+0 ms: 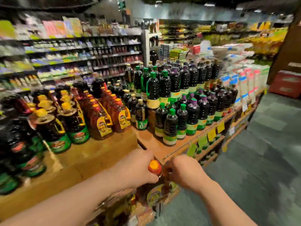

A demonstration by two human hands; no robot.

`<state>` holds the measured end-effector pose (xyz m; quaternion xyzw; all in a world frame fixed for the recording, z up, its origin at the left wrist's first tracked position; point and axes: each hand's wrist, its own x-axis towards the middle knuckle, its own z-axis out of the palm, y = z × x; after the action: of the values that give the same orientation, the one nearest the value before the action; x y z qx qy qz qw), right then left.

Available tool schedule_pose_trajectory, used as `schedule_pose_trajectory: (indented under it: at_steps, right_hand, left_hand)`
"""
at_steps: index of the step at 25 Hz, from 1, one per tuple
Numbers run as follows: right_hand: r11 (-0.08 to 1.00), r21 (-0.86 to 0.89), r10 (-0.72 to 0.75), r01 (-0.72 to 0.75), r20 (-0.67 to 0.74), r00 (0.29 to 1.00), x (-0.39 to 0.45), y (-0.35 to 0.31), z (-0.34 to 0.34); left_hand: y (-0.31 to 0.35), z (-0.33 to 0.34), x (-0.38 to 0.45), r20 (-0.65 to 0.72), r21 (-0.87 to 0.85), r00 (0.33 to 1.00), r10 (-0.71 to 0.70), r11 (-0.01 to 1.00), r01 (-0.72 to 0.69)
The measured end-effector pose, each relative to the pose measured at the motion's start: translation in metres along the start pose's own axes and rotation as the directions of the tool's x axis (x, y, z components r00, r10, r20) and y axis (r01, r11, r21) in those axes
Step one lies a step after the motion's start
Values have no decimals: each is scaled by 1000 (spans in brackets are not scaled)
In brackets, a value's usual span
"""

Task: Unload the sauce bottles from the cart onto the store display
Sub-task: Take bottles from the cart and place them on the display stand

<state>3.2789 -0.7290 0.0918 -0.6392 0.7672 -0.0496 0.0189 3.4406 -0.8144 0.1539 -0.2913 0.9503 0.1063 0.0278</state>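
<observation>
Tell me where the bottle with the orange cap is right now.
In the head view it sits low and centre, the orange-capped bottle gripped between the left hand and right hand, just below the wooden display's front edge.

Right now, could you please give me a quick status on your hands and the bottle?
Left hand and right hand both gripping one orange-capped sauce bottle. Bottle low, at the wooden display front edge, not yet placed. Bare patch ahead.

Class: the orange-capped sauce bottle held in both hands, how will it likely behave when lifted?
The sauce bottle looks full, so probably heavy. The left hand and right hand share it, which suggests bulk. Its smooth, narrow neck may slip.
</observation>
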Motion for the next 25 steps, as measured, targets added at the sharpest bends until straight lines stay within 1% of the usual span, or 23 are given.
schedule_pose_trajectory:
  at_steps: [3,6,8,10,12,14,17,19,22,25]
  right_hand:
    - [998,49,-33,30,59,998,46,-29,12]
    - [990,139,-34,12,152,988,91,-39,24]
    - [989,141,-64,37,191,979,121,-34,37]
    - [990,124,-91,66,211,973,149,-24,51]
    - [987,126,-129,101,232,964,180,-10,68]
    - [983,139,-155,122,260,953,213,6,84]
    - [971,163,-216,174,293,931,260,33,106]
    - [955,226,-257,194,293,921,284,48,121]
    - [937,297,-273,181,306,912,317,67,142]
    - [927,341,-280,157,352,893,340,72,157]
  left_hand:
    - [-46,0,2,1,-29,996,-86,996,86]
    - [-80,5,20,31,-68,984,-176,982,177]
    - [-99,12,42,62,-86,973,-223,970,228]
    - [-116,20,66,97,-157,961,-257,950,270]
    - [-132,32,96,139,-238,943,-302,914,328]
    - [-143,43,130,193,-259,915,-354,881,396]
    - [-156,58,177,239,-202,874,-422,859,470]
    - [-164,65,201,257,-197,854,-452,841,504]
    - [-173,73,233,281,-176,829,-483,823,540]
    - [-179,84,254,273,-85,806,-525,821,564]
